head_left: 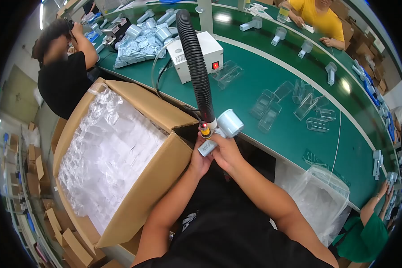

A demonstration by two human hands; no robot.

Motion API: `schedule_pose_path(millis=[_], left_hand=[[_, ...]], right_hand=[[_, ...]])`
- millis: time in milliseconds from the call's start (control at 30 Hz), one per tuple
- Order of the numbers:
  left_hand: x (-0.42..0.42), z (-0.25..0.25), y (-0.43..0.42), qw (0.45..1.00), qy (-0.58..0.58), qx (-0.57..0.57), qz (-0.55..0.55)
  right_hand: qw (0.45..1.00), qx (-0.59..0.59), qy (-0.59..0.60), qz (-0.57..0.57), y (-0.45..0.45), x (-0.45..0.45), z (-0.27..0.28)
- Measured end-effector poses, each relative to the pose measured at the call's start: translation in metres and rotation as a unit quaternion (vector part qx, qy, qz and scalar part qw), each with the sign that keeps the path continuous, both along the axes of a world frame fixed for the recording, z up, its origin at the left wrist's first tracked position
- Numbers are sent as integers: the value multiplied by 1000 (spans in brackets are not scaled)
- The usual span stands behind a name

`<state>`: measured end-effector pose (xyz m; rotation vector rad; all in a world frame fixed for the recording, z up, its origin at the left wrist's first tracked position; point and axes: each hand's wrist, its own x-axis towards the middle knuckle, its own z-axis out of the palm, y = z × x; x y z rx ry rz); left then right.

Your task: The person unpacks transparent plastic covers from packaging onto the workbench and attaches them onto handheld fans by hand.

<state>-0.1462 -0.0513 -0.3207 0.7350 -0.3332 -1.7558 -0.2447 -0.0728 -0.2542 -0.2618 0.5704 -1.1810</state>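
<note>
A light blue handheld device with a round head (231,123) and a short handle lettered FAN (207,147) is in both hands. My left hand (200,160) is closed about the handle's lower left side. On the right side of the device, the fingers of my right hand (228,151) are wrapped round it below the head. The end of a black corrugated hose (193,58) comes down just above the device. A small yellow-and-black fitting (205,130) with a red light sits beside the hose end; I cannot tell whether it touches the device.
An open carton (152,192) of clear plastic pieces stands at left. Behind it are a white machine (196,56) and a bag of light blue parts (143,42). Clear plastic trays (269,117) lie on the green table (254,67). Co-workers sit at left, back right and lower right.
</note>
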Motion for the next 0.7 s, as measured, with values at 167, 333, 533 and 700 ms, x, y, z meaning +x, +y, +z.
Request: schedule_pose_path(millis=[167,333,533,700], left_hand=[[-23,16,17,995,-19,-91,-23],[-25,37,32,972,-123,-157,-125],[-31,72,34,928,-189,-252,-199],[-27,79,42,934,-164,-235,-214]], right_hand=[[982,-66,175,-39,38,-49,39],[961,-213,132,-116,43,-96,85],[919,-358,162,34,0,-103,105],[911,-348,154,160,5,-117,115]])
